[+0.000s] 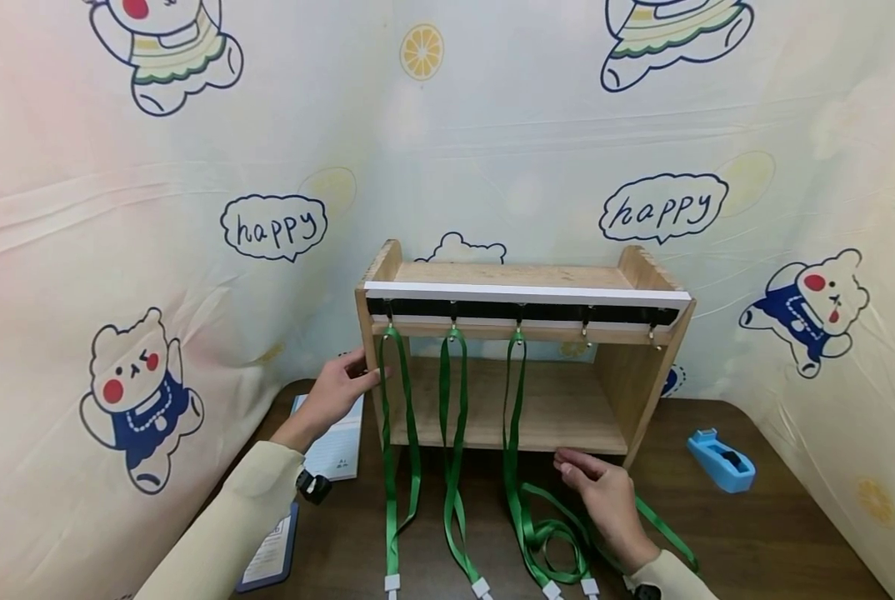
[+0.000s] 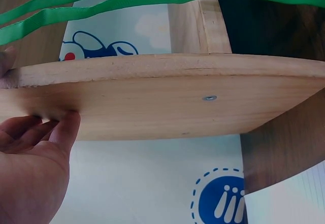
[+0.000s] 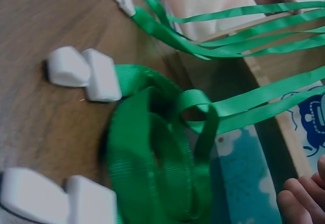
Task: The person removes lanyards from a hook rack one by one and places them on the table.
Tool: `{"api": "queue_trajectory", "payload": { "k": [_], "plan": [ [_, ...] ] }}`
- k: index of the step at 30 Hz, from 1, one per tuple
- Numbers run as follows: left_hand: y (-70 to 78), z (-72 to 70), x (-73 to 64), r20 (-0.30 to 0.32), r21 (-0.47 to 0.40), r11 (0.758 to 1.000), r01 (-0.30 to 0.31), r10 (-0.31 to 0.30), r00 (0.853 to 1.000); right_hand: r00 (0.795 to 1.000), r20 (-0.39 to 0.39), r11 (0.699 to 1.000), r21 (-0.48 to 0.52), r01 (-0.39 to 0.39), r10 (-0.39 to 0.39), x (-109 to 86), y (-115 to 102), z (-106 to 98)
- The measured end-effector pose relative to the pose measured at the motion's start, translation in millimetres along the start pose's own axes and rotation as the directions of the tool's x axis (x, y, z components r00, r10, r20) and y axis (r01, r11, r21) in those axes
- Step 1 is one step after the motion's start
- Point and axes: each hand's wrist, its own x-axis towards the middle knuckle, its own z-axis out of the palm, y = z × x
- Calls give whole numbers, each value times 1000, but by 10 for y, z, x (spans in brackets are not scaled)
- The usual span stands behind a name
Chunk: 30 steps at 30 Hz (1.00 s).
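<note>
A small wooden shelf (image 1: 455, 400) stands on the table. My left hand (image 1: 331, 396) grips its left side panel (image 2: 142, 99); in the left wrist view the fingers press the outer face, and a fingertip shows at the front edge. Three green lanyards (image 1: 458, 408) hang from hooks on the black strip (image 1: 485, 310); the two right hooks hold none. By the lower board's front edge is my right hand (image 1: 605, 500), fingers loosely bent and nothing seen in them; whether it touches the board I cannot tell. A coiled green lanyard (image 3: 137, 153) lies beside it.
A blue tape dispenser (image 1: 723, 462) sits at the right of the dark wooden table (image 1: 762, 542). To the left lie a notepad (image 1: 338, 442) and a dark-edged tablet or card (image 1: 271, 550). Printed cloth (image 1: 492, 150) hangs behind the table and on both sides.
</note>
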Motion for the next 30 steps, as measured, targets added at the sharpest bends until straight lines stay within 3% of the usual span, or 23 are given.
{"api": "queue_trajectory", "payload": {
  "k": [16, 25, 30],
  "plan": [
    [-8, -3, 1, 6, 0, 1000, 7, -7, 1000, 987, -37, 988, 7, 157, -157, 12, -337, -116],
    [6, 2, 14, 4, 9, 1000, 13, -13, 1000, 961, -24, 961, -13, 276, -276, -20, -621, -236],
    [-4, 4, 4, -1, 14, 1000, 11, -11, 1000, 935, -12, 935, -19, 353, -353, -17, -835, -301]
  ]
}}
